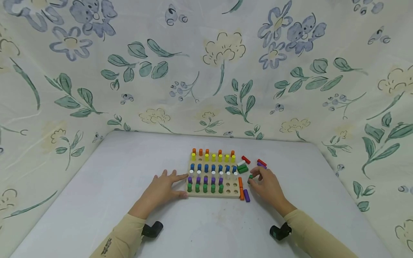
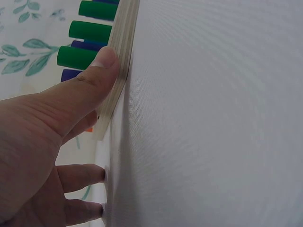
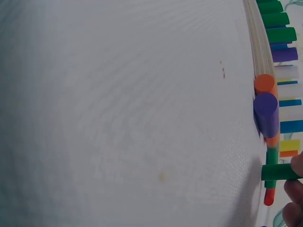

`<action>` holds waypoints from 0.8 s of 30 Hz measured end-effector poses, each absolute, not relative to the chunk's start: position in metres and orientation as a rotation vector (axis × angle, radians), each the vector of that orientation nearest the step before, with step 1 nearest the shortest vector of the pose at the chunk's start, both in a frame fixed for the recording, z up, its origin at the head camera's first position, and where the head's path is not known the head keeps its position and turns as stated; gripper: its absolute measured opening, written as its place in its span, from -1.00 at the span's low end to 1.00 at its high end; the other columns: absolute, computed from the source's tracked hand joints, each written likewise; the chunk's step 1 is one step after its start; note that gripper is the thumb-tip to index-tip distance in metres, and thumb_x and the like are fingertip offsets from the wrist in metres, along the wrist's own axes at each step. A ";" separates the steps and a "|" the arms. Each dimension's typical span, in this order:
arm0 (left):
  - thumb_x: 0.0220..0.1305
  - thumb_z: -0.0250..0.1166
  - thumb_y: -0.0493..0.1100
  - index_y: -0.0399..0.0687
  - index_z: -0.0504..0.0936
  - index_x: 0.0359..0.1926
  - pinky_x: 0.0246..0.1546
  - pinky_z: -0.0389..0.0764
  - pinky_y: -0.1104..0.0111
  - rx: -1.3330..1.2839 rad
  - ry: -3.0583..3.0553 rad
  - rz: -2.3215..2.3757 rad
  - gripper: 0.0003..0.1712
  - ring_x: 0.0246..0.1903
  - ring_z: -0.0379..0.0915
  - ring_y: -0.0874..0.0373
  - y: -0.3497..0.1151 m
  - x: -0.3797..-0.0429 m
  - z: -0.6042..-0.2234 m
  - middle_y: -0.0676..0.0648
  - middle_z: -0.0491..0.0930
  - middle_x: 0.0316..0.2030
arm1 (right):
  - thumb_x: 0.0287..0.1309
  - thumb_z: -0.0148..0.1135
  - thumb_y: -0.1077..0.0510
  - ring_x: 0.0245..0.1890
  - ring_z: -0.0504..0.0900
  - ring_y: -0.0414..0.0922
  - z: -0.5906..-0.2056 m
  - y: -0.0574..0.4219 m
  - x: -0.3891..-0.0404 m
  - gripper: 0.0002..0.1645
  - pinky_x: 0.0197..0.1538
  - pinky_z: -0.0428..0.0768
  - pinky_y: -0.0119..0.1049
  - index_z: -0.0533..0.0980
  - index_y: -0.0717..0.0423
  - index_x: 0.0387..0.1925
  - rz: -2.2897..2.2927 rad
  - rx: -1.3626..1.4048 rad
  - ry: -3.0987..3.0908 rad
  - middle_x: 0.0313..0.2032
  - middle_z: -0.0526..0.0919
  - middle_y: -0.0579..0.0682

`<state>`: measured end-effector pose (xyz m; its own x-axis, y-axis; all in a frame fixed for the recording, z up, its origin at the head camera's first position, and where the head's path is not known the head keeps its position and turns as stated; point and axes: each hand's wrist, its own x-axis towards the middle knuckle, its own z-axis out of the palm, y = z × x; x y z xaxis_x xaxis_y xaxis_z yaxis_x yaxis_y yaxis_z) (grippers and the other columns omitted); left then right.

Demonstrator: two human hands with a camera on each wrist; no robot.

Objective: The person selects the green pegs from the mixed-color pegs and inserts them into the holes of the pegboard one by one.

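A wooden pegboard [image 1: 213, 195] lies on the table, with rows of orange, yellow, blue, white, purple and green pegs standing in it. Some holes at its right side are bare. At the board's left edge, my left hand [image 1: 164, 188] has its thumb and index finger touching the wood, the fingers spread. In the left wrist view the thumb [image 2: 90, 78] presses the board's side beside green pegs [image 2: 90, 31]. To the right of the board, my right hand [image 1: 266, 182] pinches a green peg [image 3: 277, 172] between thumb and fingers, just above the table.
Loose pegs lie along the board's right side: orange pegs [image 1: 241, 188], a purple peg [image 1: 246, 195], green pegs [image 1: 243, 170], a white peg [image 1: 241, 163] and a red peg [image 1: 246, 159]. Another red peg [image 1: 261, 162] lies beyond my right hand. A floral cloth [image 1: 206, 79] hangs behind the table.
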<state>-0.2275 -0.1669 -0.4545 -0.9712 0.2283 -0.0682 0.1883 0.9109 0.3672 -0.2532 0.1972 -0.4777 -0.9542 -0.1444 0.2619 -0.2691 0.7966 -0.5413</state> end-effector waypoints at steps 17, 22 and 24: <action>-0.12 0.34 0.36 0.30 0.38 0.27 0.22 -0.12 -0.29 0.324 2.961 0.551 -0.13 0.31 -0.12 -0.40 -0.166 -0.227 -0.453 -0.29 0.22 0.30 | 0.05 0.31 0.10 -0.28 0.43 -0.14 -0.475 0.198 -0.252 -0.79 -0.26 0.44 -0.30 0.49 -0.02 -0.25 0.908 0.323 -2.738 -0.29 0.58 -0.14; -0.12 0.34 0.35 0.29 0.38 0.27 0.22 -0.12 -0.30 0.322 2.955 0.553 -0.13 0.31 -0.12 -0.40 -0.166 -0.227 -0.453 -0.29 0.22 0.30 | 0.05 0.31 0.11 -0.29 0.42 -0.15 -0.476 0.197 -0.251 -0.80 -0.25 0.43 -0.29 0.49 -0.03 -0.26 0.908 0.350 -2.709 -0.30 0.58 -0.15; -0.13 0.34 0.36 0.29 0.38 0.27 0.22 -0.12 -0.30 0.321 2.953 0.551 -0.12 0.31 -0.12 -0.40 -0.166 -0.227 -0.453 -0.29 0.22 0.30 | 0.05 0.31 0.11 -0.29 0.42 -0.16 -0.476 0.196 -0.250 -0.80 -0.24 0.43 -0.29 0.49 -0.03 -0.26 0.912 0.357 -2.701 -0.30 0.58 -0.16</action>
